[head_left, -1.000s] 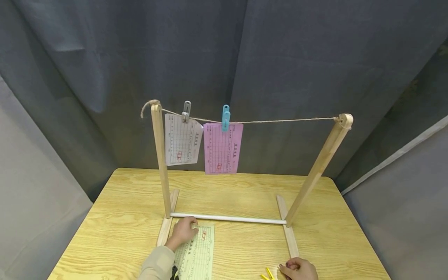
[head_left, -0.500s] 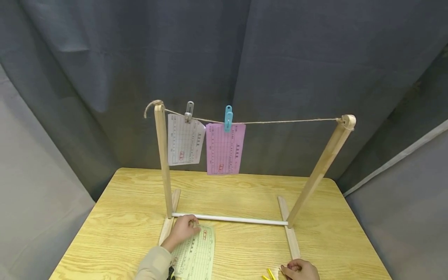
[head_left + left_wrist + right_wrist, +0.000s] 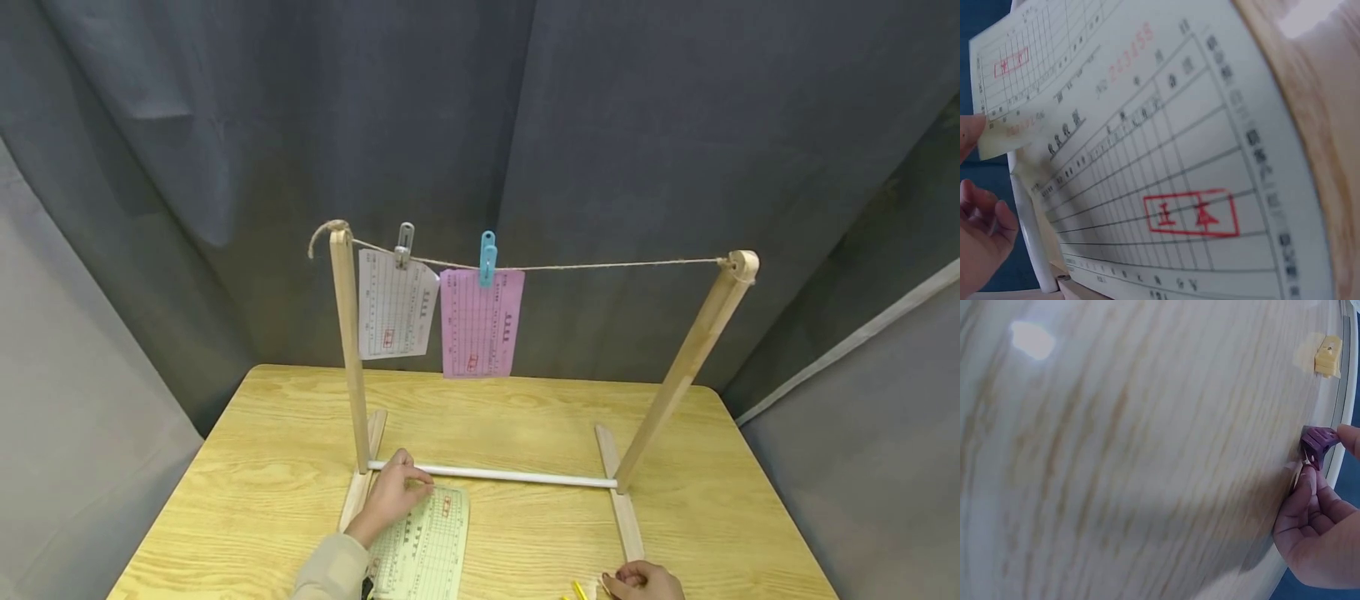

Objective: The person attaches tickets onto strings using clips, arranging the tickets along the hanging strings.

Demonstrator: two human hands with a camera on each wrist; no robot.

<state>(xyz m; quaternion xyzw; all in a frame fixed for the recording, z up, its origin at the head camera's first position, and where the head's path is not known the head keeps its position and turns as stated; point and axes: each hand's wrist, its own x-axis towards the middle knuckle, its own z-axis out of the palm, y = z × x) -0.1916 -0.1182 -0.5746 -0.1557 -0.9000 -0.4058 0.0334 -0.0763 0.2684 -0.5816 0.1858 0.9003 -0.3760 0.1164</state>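
A pale green printed form [image 3: 427,542] lies on the wooden table [image 3: 247,467] in front of the drying rack's white bottom rod [image 3: 517,477]. My left hand [image 3: 408,483] pinches its far left corner. In the left wrist view the form [image 3: 1166,156] curves upward and my thumb [image 3: 969,134] presses its corner. My right hand [image 3: 611,582] sits at the near table edge. In the right wrist view my right hand [image 3: 1329,447] pinches a purple clothespin [image 3: 1317,439]. A yellow clothespin [image 3: 1327,355] lies close by on the table, and shows in the head view as a yellow clothespin [image 3: 579,590].
The wooden rack carries a twine line [image 3: 615,266] between two posts. A white form [image 3: 393,304] hangs under a grey peg [image 3: 405,242], and a pink form [image 3: 478,321] under a blue peg [image 3: 487,257]. The line's right half is bare. Dark curtains stand behind.
My left hand has edged toward the white rod with the green form's corner, which has shifted a little to the right. My right hand has slid slightly nearer the table edge.
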